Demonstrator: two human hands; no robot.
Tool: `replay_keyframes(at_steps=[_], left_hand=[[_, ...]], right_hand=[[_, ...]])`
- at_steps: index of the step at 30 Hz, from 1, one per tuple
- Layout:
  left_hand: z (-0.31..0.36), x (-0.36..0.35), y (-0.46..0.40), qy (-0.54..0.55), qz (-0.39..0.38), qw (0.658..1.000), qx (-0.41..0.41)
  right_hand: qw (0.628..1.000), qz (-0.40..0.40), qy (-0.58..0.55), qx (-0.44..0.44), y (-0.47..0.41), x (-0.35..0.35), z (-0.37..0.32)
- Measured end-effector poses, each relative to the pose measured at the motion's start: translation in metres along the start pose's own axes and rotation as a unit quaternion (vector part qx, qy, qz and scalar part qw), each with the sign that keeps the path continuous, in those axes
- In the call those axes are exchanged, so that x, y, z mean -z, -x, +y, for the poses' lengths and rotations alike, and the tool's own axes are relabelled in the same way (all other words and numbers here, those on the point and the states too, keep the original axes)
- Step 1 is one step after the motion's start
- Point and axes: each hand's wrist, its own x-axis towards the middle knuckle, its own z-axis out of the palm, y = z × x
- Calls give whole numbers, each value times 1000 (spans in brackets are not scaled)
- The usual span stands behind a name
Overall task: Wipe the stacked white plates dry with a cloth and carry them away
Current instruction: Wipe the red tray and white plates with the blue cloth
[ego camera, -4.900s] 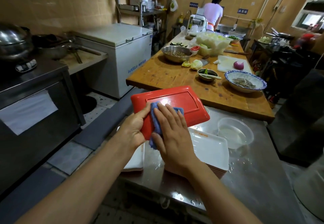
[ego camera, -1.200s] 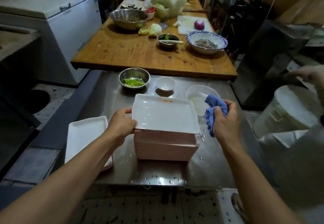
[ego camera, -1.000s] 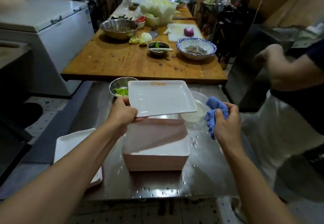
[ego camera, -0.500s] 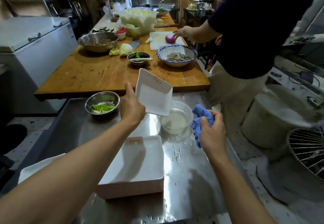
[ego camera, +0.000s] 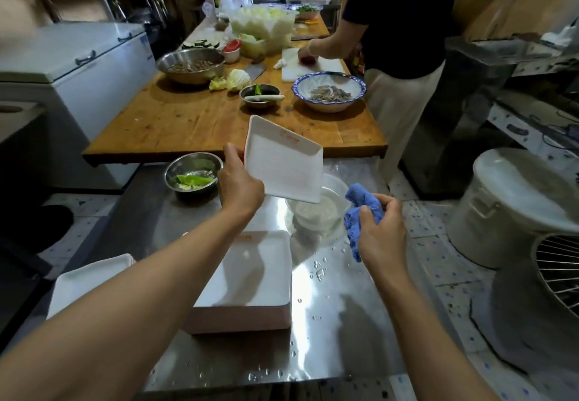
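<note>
- The white plate point(ego camera: 283, 160) is held up in the air, tilted, its lower corner hanging over the clear bowl point(ego camera: 318, 209).
- The left hand point(ego camera: 239, 186) grips the plate by its left edge, thumb on the rim and fingers curled behind it.
- The right hand point(ego camera: 380, 233) is closed round a bunched blue cloth point(ego camera: 360, 215), held just right of the plate without touching it.
- The clear bowl stands on the steel tabletop point(ego camera: 329, 322) near its far edge and has water in it.
- The stack of white plates point(ego camera: 247, 284) sits on the tabletop nearer the front edge, partly hidden by the left forearm; its top plate faces up.
- A separate white plate point(ego camera: 84, 281) lies at the left edge of the tabletop, apart from the stack.
- A small steel bowl point(ego camera: 192, 175) with green leaves stands at the far left corner of the tabletop.
- Water drops are scattered over the tabletop to the right of the stack and along the front edge.
- Beyond the far edge is a wooden table point(ego camera: 194, 121) carrying a blue-rimmed bowl point(ego camera: 329, 90), a little dark bowl point(ego camera: 260, 95) and a large steel bowl point(ego camera: 191, 65).
- Another person point(ego camera: 404, 24) in a dark top stands at the right side of the wooden table, a hand on a white cutting board point(ego camera: 310, 66).
- A white chest freezer point(ego camera: 72, 55) stands to the left of the wooden table.
</note>
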Motion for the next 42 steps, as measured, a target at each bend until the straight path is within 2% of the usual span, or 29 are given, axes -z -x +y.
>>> replay_keyframes(at_steps=[3, 7, 13, 17, 23, 26, 30, 32, 34, 38, 40, 42], left_hand=[[-9, 18, 4, 82, 6, 993, 89], [-24, 51, 19, 182, 3, 962, 202], [-59, 109, 60, 233, -27, 930, 284], [-86, 140, 83, 228, -32, 918, 322], [-119, 157, 99, 209, -45, 914, 344], [-129, 156, 102, 192, -64, 918, 340], [-138, 152, 105, 177, -75, 931, 312], [-143, 151, 106, 152, -73, 943, 289], [-149, 151, 105, 104, -80, 955, 265], [-152, 149, 105, 77, -105, 961, 246], [-153, 148, 106, 72, -114, 963, 232], [-153, 147, 106, 67, -120, 965, 223]], right_hand=[[1000, -13, -2, 6, 7, -6, -5], [997, -76, -14, 23, 22, -19, -18], [987, -128, 15, 100, 50, -43, -37], [979, -152, 55, 122, 71, -59, -38], [961, -169, 141, 169, 99, -83, -25], [937, -203, 222, 178, 105, -92, -10], [880, -298, 323, 182, 112, -96, 1], [831, -281, 426, 221, 113, -94, 4], [804, -261, 476, 243, 114, -91, 3], [786, -303, 494, 217, 112, -96, -1], [782, -293, 514, 197, 103, -105, -3], [794, -259, 520, 178, 94, -116, -4]])
